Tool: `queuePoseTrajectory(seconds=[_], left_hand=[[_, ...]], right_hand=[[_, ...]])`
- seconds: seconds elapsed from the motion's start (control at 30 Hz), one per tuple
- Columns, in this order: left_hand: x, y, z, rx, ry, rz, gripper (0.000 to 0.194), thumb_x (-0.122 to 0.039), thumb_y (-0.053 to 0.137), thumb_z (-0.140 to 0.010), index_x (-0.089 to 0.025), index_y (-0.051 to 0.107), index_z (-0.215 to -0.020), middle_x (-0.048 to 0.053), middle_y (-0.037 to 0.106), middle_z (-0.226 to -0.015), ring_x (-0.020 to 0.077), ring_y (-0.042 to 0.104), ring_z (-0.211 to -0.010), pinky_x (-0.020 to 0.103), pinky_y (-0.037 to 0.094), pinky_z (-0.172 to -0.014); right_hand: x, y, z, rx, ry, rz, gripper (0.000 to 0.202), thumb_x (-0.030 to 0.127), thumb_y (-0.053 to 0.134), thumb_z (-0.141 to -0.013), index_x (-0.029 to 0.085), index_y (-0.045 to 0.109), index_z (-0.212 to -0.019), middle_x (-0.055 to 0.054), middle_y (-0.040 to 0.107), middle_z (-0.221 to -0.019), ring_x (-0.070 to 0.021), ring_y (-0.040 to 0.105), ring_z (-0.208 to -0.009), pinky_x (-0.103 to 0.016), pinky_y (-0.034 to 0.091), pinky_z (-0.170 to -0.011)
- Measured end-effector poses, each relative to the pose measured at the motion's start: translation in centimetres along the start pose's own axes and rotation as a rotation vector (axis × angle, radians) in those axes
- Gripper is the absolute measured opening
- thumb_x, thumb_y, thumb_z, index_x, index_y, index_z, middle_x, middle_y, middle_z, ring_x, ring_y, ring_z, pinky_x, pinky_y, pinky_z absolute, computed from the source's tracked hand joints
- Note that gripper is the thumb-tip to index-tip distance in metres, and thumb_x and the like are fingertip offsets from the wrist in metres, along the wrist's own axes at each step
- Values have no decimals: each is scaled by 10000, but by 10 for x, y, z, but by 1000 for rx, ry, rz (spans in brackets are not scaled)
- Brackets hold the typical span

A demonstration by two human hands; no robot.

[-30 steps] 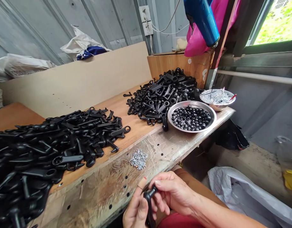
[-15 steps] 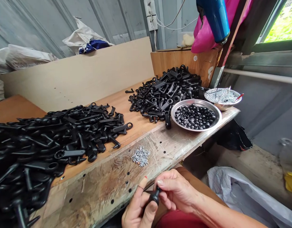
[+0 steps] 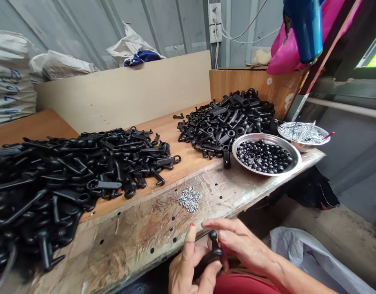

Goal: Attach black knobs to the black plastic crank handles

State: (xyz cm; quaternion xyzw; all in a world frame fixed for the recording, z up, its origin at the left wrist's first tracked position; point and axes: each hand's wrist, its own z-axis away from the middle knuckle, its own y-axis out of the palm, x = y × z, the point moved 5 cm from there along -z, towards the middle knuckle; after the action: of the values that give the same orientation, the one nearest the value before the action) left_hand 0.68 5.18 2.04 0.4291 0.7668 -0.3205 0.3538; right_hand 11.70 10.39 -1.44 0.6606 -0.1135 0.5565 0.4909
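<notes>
Re-angled crank (image 3: 213,255) in curled left hand (image 3: 184,267)

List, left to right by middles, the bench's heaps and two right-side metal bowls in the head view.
Large heap of black plastic levers, heap of short silver metal pins, another heap of black plastic levers, round silver metal bowl of black beads, round metal bowl of silver pieces.

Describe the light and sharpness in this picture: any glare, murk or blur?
In the head view, the window at upper right is washed out by daylight; in the head view, the bead bowl has a shiny rim; in the head view, the large left heap is so dark that pieces merge; in the head view, the held black part looks fairly sharp.
</notes>
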Motion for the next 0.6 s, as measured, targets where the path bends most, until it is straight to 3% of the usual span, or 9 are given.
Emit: queuePoseTrajectory(seconds=[0.07, 0.17, 0.27, 0.37, 0.53, 0.6], left_hand=[[-4, -4, 0, 1, 88, -41, 558, -336, 594, -828, -327, 426, -1361, -22, 706, -614, 175, 603, -505, 251, 468, -582], [-10, -15, -4, 37, 194, -152, 532, -284, 590, -836, -323, 451, -1348, 5, 711, -618, 179, 599, -505, 257, 454, -581], [-15, -23, -7, 211, 295, -220, 623, -210, 636, -797, -281, 416, -1375, 38, 722, -652, 189, 615, -502, 263, 465, -569], [-19, -25, -6, 356, 393, -244, 759, -129, 684, -730, -244, 359, -1406, 53, 724, -666, 191, 622, -496, 254, 476, -547], [-23, -26, -2, 61, 406, -297, 506, -316, 542, -868, -293, 437, -1362, -8, 589, -453, 149, 445, -346, 269, 369, -425], [-28, -20, 0, 84, 461, -348, 494, -352, 429, -925, -253, 366, -1405, -29, 552, -428, 135, 395, -319, 266, 337, -398]], right_hand=[[6, -2, 6, 57, -29, 101, 743, 555, 752, -626, 190, 516, -1229, 1, 594, -748, -125, 538, -611, -224, 414, -546], [18, -3, 13, 50, -77, 456, 873, 562, 808, -517, 214, 490, -1252, -24, 598, -876, -164, 527, -732, -259, 414, -642], [34, 9, 17, 64, -201, 881, 681, 605, 732, -605, 206, 577, -1134, -52, 592, -926, -200, 514, -809, -301, 405, -743], [46, 26, 17, 128, -391, 1116, 535, 641, 595, -728, 179, 615, -998, -64, 578, -885, -202, 493, -807, -332, 374, -801], [49, 38, 15, 158, -552, 1201, 556, 692, 371, -810, 169, 556, -830, -59, 543, -785, -185, 455, -724, -339, 366, -731], [47, 40, 17, 173, -615, 1206, 594, 706, 250, -836, 175, 504, -757, -49, 518, -745, -176, 436, -692, -328, 366, -691]])
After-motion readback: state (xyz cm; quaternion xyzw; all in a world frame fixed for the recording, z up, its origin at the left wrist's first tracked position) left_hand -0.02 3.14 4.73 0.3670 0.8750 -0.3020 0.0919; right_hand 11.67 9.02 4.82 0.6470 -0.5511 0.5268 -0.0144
